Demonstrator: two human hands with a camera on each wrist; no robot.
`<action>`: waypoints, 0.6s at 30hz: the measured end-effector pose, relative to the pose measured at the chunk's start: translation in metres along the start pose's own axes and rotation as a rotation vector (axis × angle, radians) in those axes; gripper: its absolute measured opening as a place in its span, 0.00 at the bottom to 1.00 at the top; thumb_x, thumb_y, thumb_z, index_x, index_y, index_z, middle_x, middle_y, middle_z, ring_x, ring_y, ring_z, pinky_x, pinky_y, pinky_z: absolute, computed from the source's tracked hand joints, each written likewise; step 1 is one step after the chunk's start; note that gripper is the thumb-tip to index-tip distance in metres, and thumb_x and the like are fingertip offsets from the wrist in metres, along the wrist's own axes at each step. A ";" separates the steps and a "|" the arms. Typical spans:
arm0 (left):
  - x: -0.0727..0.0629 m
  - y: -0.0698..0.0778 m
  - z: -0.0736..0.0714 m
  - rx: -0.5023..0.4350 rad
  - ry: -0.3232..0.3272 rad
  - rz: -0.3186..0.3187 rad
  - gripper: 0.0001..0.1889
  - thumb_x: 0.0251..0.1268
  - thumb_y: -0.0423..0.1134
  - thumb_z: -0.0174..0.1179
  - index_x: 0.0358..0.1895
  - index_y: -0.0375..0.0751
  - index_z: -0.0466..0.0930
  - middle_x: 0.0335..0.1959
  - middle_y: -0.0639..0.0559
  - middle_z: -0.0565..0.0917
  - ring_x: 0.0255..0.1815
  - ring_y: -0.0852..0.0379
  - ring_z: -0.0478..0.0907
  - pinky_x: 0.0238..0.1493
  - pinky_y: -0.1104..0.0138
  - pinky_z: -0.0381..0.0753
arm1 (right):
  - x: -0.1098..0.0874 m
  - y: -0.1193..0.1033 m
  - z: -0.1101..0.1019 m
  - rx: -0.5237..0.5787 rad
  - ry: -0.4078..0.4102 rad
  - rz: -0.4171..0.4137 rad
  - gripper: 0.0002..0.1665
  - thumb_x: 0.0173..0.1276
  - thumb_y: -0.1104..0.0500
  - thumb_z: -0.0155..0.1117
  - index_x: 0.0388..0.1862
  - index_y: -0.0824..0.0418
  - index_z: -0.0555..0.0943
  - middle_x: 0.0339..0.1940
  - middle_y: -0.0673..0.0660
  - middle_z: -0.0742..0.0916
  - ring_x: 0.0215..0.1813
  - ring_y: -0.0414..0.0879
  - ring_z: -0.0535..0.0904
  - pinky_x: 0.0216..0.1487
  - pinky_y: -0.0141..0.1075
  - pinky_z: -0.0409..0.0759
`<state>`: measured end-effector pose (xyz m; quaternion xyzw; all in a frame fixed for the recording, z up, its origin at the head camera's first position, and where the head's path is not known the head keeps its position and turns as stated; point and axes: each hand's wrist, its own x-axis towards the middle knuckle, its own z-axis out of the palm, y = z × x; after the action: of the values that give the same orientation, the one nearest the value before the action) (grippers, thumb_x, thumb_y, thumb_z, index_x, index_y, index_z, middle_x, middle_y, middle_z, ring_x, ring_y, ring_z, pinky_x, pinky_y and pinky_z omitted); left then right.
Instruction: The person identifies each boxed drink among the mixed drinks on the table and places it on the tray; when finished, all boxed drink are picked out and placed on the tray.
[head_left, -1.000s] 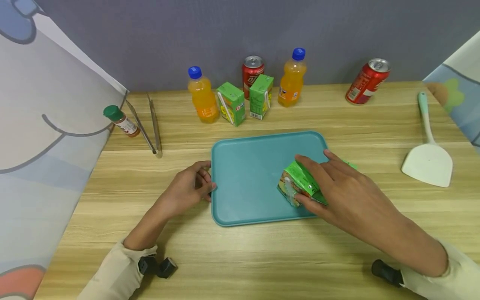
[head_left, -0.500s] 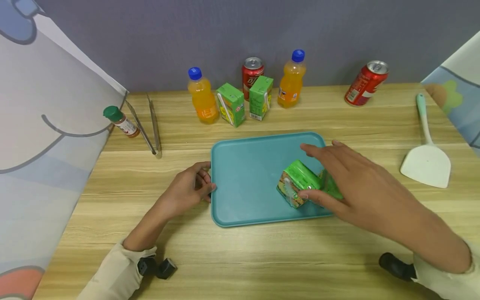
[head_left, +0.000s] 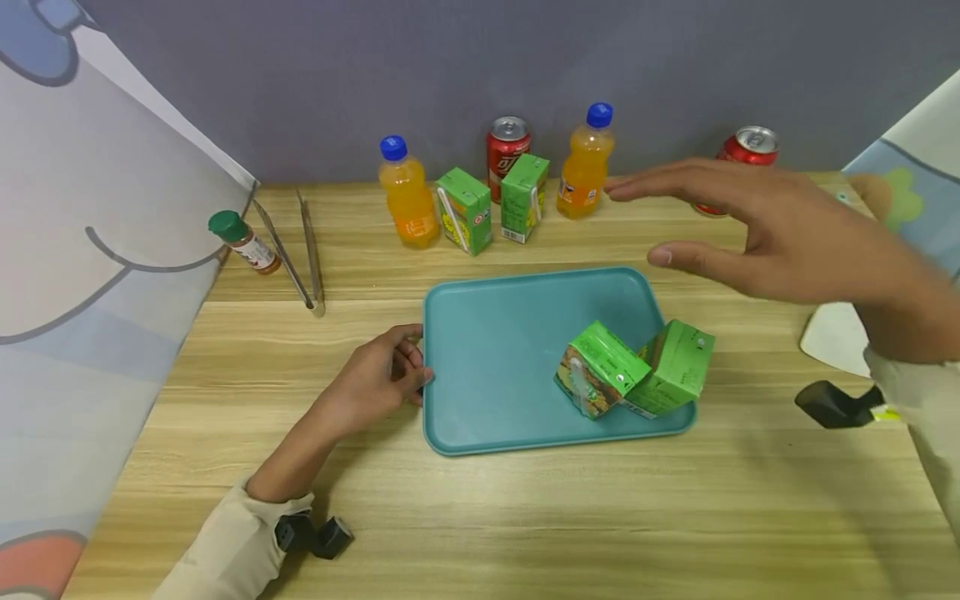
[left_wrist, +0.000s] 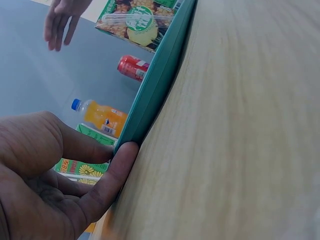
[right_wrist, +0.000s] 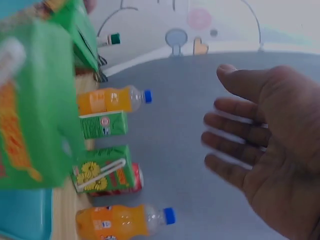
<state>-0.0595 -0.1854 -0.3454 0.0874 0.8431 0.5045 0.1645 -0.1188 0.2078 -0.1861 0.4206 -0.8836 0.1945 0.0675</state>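
Note:
A teal tray lies on the wooden table. My left hand pinches its left rim between thumb and finger, seen close up in the left wrist view. Toward the tray's right end, two green juice cartons stand against each other, a left carton with a straw on its side and a right carton. Up and to the right of the tray hovers my right hand, its fingers extended and nothing in it. It partly hides a red soda can and covers most of a white spatula.
Along the back wall stand an orange drink bottle, two more green cartons, another red can and a second orange bottle. Metal tongs and a green-capped spice jar lie at the left.
My right hand has let go of the right-hand juice carton and risen away toward the back right. Both cartons stay on the tray. The left hand keeps its place on the rim.

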 end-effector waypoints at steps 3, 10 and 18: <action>0.000 0.000 0.000 0.002 -0.002 0.003 0.31 0.70 0.25 0.61 0.72 0.27 0.60 0.44 0.39 0.75 0.36 0.49 0.79 0.32 0.65 0.91 | 0.016 0.021 -0.001 0.031 0.032 -0.073 0.39 0.63 0.65 0.73 0.73 0.46 0.74 0.67 0.44 0.79 0.38 0.31 0.74 0.33 0.25 0.71; 0.000 -0.001 0.000 0.015 0.000 0.003 0.31 0.70 0.26 0.61 0.72 0.27 0.60 0.44 0.39 0.75 0.35 0.50 0.80 0.31 0.66 0.91 | 0.062 0.066 0.002 0.297 -0.033 -0.110 0.35 0.65 0.76 0.66 0.71 0.59 0.75 0.69 0.54 0.78 0.70 0.43 0.71 0.54 0.23 0.79; -0.001 -0.002 -0.001 0.017 0.001 0.014 0.31 0.70 0.27 0.61 0.72 0.28 0.60 0.44 0.39 0.75 0.32 0.51 0.81 0.31 0.66 0.91 | 0.106 0.097 0.017 0.315 -0.174 0.162 0.26 0.75 0.55 0.63 0.70 0.43 0.75 0.70 0.45 0.77 0.72 0.46 0.71 0.63 0.30 0.79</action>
<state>-0.0586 -0.1878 -0.3467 0.0943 0.8467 0.4986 0.1599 -0.2607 0.1802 -0.1999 0.3688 -0.8757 0.2979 -0.0915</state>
